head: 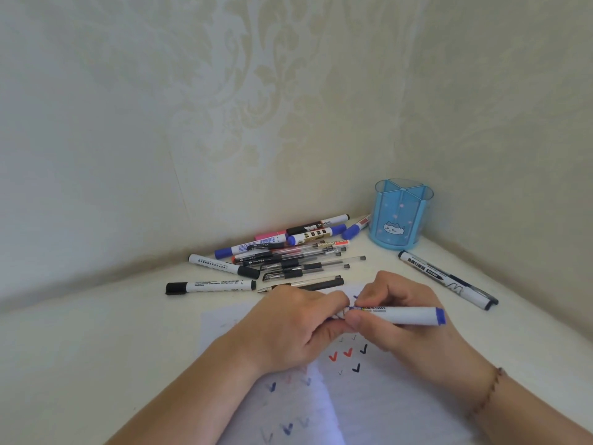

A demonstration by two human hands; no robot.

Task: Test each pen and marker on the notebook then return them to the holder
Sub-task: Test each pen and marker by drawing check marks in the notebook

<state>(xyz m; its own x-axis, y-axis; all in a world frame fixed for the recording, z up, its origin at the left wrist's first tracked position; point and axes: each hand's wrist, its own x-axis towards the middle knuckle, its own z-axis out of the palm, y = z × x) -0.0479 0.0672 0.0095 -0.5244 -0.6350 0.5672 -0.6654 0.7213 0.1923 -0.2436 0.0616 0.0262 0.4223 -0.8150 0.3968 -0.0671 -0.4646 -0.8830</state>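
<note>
The blue marker (pixel 398 315) is pinched by the right hand (pixel 394 313); its cap end, seemingly, is gripped by the left hand (pixel 298 326). A jerked pull could smear the notebook (pixel 369 396).

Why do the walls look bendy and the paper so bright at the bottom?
Head view: the wide-angle lens curves the walls and the table edge; the notebook washes out to a bluish glare near the bottom; the left hand and right hand look slightly soft, while the blue holder shows clearly.
</note>
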